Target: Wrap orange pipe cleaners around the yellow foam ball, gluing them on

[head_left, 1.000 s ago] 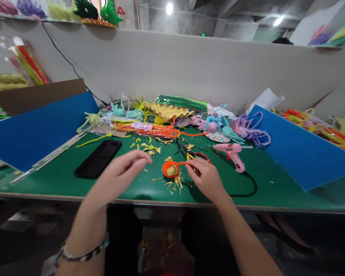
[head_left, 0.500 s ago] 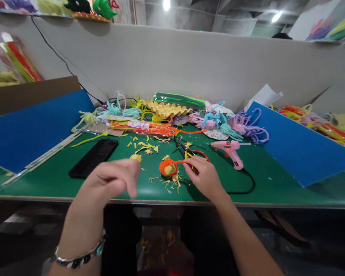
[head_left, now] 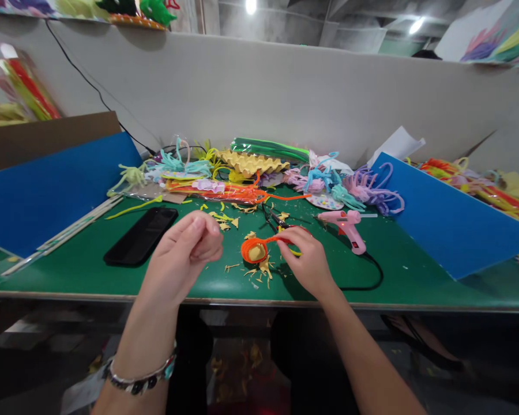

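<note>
My right hand [head_left: 305,256] pinches the end of an orange pipe-cleaner strip that runs to a coiled orange ring [head_left: 248,251]. Inside the ring sits a pale yellow piece [head_left: 257,252]. To the left, my left hand [head_left: 192,245] is raised over the table with its fingers curled in; whether something small is inside cannot be made out. Yellow scraps [head_left: 266,267] lie just below the ring. Behind my right hand are pliers or scissors [head_left: 281,221], partly hidden. A pink glue gun [head_left: 348,227] lies to the right of that hand.
A black phone [head_left: 140,237] lies at the left. Blue boards [head_left: 454,213] stand at both sides of the green table [head_left: 398,288]. Along the back are bundles of coloured pipe cleaners [head_left: 229,192] and a yellow egg tray [head_left: 253,165]. A black cord [head_left: 374,283] trails from the glue gun.
My left hand has turned and moved slightly right, its fingers now curled. The yellow lump that was beside it no longer shows. My right hand and the ring have barely shifted.
</note>
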Available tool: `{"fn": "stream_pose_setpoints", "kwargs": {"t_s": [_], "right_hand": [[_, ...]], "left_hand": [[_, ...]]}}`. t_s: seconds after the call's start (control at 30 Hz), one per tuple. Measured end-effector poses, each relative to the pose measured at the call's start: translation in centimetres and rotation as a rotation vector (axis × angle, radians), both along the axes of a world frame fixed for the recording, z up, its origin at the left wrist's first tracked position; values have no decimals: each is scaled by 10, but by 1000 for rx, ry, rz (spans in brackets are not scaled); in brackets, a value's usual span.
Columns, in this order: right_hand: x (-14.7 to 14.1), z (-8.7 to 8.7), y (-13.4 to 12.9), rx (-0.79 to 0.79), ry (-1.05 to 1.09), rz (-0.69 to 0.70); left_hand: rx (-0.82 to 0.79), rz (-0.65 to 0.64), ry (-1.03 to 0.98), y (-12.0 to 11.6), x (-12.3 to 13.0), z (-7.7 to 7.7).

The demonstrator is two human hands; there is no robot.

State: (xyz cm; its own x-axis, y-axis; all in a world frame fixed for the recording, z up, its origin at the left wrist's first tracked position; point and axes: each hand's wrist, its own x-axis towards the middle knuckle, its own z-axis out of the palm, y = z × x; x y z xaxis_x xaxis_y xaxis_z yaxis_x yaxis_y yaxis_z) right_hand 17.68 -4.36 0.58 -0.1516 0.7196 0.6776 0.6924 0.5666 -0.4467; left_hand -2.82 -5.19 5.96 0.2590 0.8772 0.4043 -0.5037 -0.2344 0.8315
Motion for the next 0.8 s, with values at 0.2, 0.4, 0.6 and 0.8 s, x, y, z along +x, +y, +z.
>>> {"fn": "stream_pose_setpoints", "kwargs": {"t_s": [0.2,0.4,0.6,0.8], "right_hand": [[2,2,0,-29,86,-58],[7,3,1,-95,110,-123],[9,2,4,-117,142,-142],[7,1,5,-144,172,-146]], "left_hand": [[207,294,64,-11,-4,12],[173,436,1216,15,-15,-8],[257,40,1116,19,-29,-8],[235,277,192,11,-30,0]]}}
